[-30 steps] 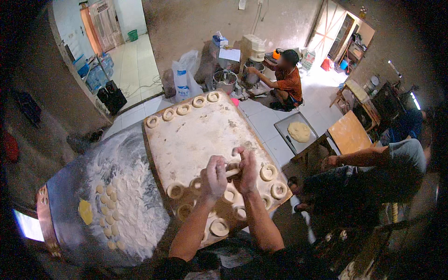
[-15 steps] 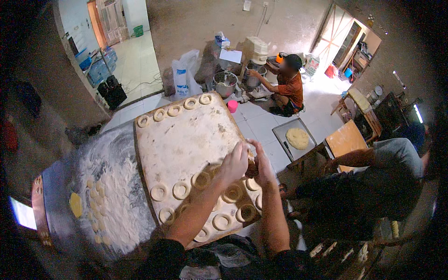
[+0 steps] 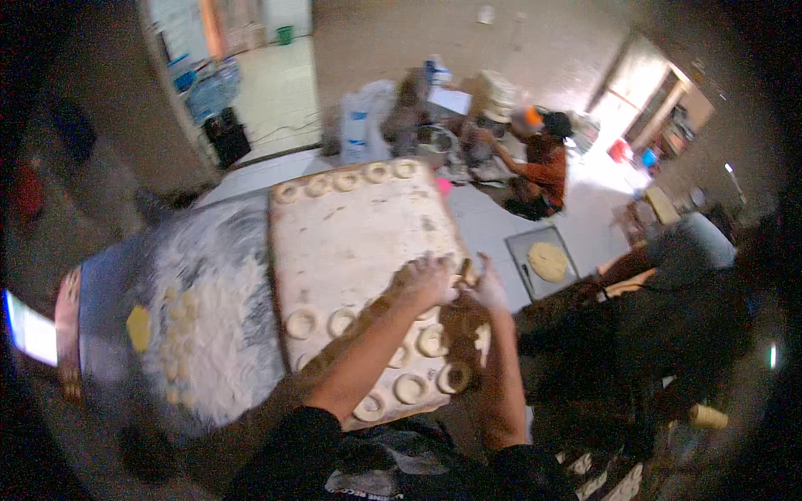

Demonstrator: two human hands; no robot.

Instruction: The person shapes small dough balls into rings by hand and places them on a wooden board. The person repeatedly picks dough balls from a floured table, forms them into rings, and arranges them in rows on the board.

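Observation:
My left hand [image 3: 428, 281], dusted with flour, is over the right half of a floured wooden board [image 3: 359, 238]. Its fingers are blurred, so I cannot tell whether they grip anything. By the board's right edge, my right hand [image 3: 489, 290] has its fingers stretched out, a small gap from the left. A blurred tan patch shows between the hands; whether it is dough or the board's edge is unclear. Several dough rings [image 3: 398, 390] lie on the near part of the board beneath my forearms, some hidden, and another row [image 3: 347, 185] lines its far edge.
Left of the board is a dark table [image 3: 238, 221] with spread flour [image 3: 219, 355], small dough pieces [image 3: 178, 324] and a yellow piece [image 3: 138, 328]. Beyond, a person in orange [image 3: 547, 171] crouches by buckets. A tray of dough [image 3: 547, 261] and another person [image 3: 622, 292] are at right.
My hands, held close together with palms facing before, have come apart and dropped toward the board. The whole view has shifted, and the person at right leans farther forward.

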